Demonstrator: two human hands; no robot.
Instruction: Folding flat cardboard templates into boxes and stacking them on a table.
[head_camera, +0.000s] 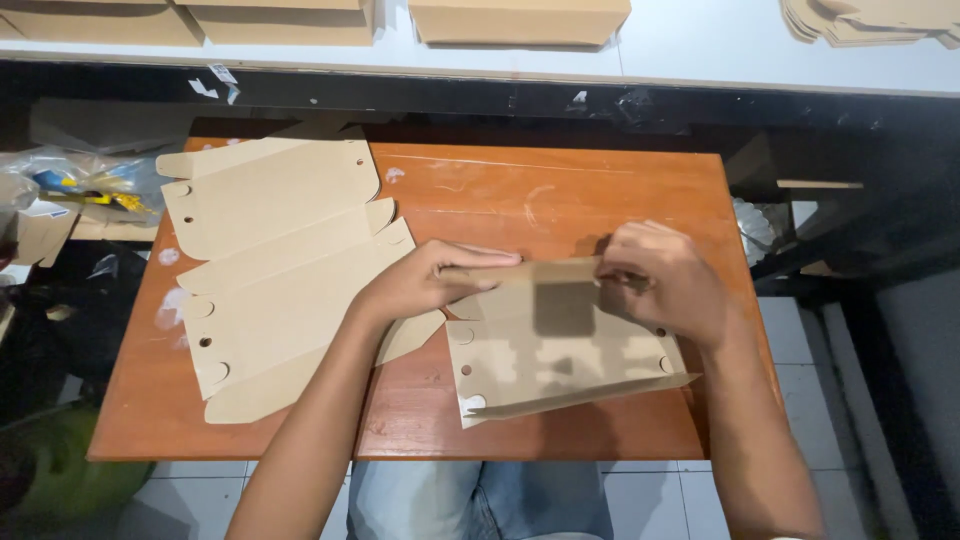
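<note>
Cardboard sheet (560, 350) flat on wooden table (560, 190), right of blank stack (280, 270). Left hand (425, 280) and right hand (665, 280) pinching far flap. Best: crease along score, pressure even, corners aligned.

Tan cardboard blank (560, 345) on a reddish-brown wooden table (560, 195)

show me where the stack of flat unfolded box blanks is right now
In the head view, the stack of flat cardboard blanks lies on the left part of the wooden table, just left of the left hand and the part-folded box.
</note>
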